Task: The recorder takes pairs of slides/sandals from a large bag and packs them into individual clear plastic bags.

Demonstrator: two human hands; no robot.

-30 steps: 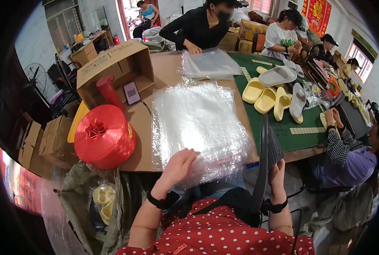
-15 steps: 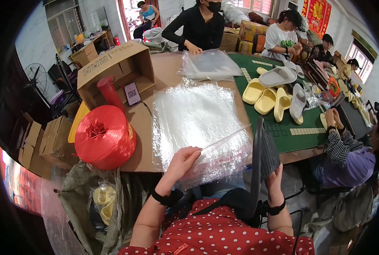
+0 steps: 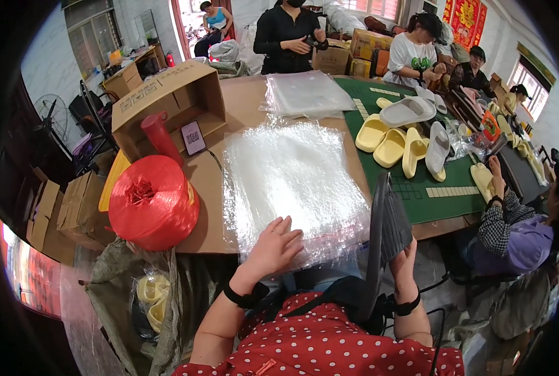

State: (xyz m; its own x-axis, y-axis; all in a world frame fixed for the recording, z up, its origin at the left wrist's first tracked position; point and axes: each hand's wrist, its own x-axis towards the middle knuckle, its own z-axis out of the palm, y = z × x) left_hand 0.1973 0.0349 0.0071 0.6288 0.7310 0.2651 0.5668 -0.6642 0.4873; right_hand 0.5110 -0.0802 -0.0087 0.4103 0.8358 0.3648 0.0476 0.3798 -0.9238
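Note:
My left hand rests with its fingers apart on the near end of a stack of clear plastic bags spread over the table. To the right, my right hand is closed round a black slide slipper. The slipper stands on edge, its sole turned left and its ridged strap facing right; some of my fingers are hidden behind it. A second pile of clear bags lies farther back on the table.
A red roll of plastic twine sits at left, before an open cardboard box and a phone. Yellow slippers and grey slippers lie on the green mat. Co-workers sit or stand around the table.
My left hand has let go of the bag edge it pinched and opened flat on the stack. The co-worker in black has drawn back from the far bags. The slipper stays put.

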